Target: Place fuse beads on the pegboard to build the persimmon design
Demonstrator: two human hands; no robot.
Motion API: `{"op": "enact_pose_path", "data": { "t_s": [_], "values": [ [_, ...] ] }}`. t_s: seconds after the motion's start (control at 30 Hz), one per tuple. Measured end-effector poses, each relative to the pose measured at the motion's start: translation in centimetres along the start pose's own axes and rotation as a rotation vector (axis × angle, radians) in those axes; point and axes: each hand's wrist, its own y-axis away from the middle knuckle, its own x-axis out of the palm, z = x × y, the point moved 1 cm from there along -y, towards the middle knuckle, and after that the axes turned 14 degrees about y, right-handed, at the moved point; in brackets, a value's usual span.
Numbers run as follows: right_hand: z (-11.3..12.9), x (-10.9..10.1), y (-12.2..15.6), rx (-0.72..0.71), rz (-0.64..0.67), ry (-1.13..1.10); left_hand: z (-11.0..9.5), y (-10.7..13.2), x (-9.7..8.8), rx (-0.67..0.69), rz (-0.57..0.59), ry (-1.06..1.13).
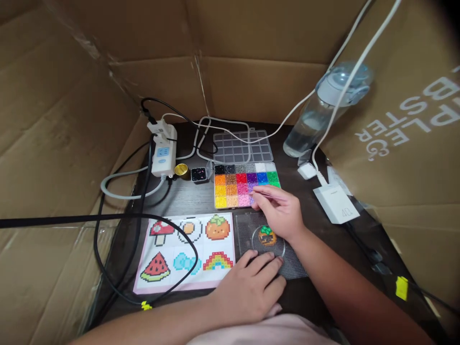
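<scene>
My right hand (282,211) pinches a pair of thin tweezers (266,194), their tip over the pink beads in the lower part of the bead box (214,191). Small beads sorted by colour fill its compartments. Below that hand is a clear pegboard (247,235), where an orange bead figure with a green top (267,235) sits inside a pale ring. My left hand (253,282) lies with fingers spread on the board's near edge, holding nothing. A pattern sheet (201,239) to its left shows a mushroom, an egg, a watermelon, a rainbow and other pixel pictures.
Behind the box lies its clear divided lid (242,146). A small tub of dark beads (199,175), a gold round container (182,171) and a power strip (164,155) stand left. At right are a water bottle (311,120) and white charger (336,203). A black cable (190,244) crosses the sheet.
</scene>
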Motion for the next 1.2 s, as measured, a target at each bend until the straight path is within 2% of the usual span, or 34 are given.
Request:
{"op": "enact_pose_path", "data": {
  "t_s": [0.17, 0.3, 0.4, 0.57, 0.73, 1.07, 1.2],
  "values": [
    [0.4, 0.5, -0.9, -0.32, 0.0, 0.18, 0.0, 0.1, 0.1, 0.029, -0.046, -0.007],
    [1.3, 0.5, -2.6, -0.39, 0.011, 0.271, 0.1, 0.4, 0.5, 0.03, -0.08, -0.017],
    [1.4, 0.9, -3.0, -0.35, 0.015, 0.309, 0.1, 0.5, 1.0, 0.032, -0.136, -0.036],
    [0.5, 2.1, -2.2, -0.279, -0.002, 0.312, 0.2, 0.1, 1.3, 0.027, -0.266, -0.031],
    [-0.2, 2.4, -1.8, -0.129, -0.025, 0.288, 0.3, -0.1, 0.9, 0.028, -0.272, -0.02],
    [-0.5, 2.3, -1.8, 0.012, 0.021, 0.229, 0.2, 0.0, 0.7, 0.018, -0.243, -0.023],
    [-0.6, 2.4, -1.8, 0.0, 0.026, 0.227, 0.0, 0.0, 0.8, 0.013, -0.229, -0.016]
  ]
}}
